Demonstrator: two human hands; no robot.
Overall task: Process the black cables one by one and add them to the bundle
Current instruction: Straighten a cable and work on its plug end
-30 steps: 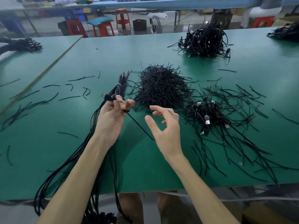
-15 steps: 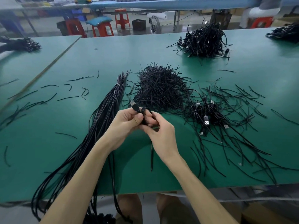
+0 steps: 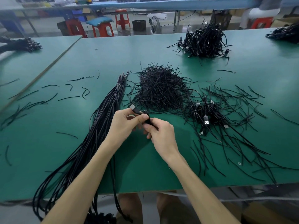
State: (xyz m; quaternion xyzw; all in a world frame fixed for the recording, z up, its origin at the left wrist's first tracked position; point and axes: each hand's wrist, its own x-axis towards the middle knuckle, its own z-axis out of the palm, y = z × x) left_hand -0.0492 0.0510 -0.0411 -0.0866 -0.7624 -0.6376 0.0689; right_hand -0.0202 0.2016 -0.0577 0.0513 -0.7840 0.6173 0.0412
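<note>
Green table (image 3: 145, 167) nearest; two hands meet above it. The left hand (image 3: 124, 125) pinches one black cable (image 3: 146, 118) behind its plug, and the right hand (image 3: 161, 136) pinches its coil. One bundle (image 3: 100, 126) lies just left. One strand heap (image 3: 160, 89) lies beyond. A second ago the right hand was spread, apart.

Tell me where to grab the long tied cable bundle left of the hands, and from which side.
Grip the bundle just on the near side of its white tie, where the strands are cinched into one tight round; toward the edge of the table they fan apart. Come down from its left, wrapping across it: the heap of short black pieces crowds its right side.
</note>
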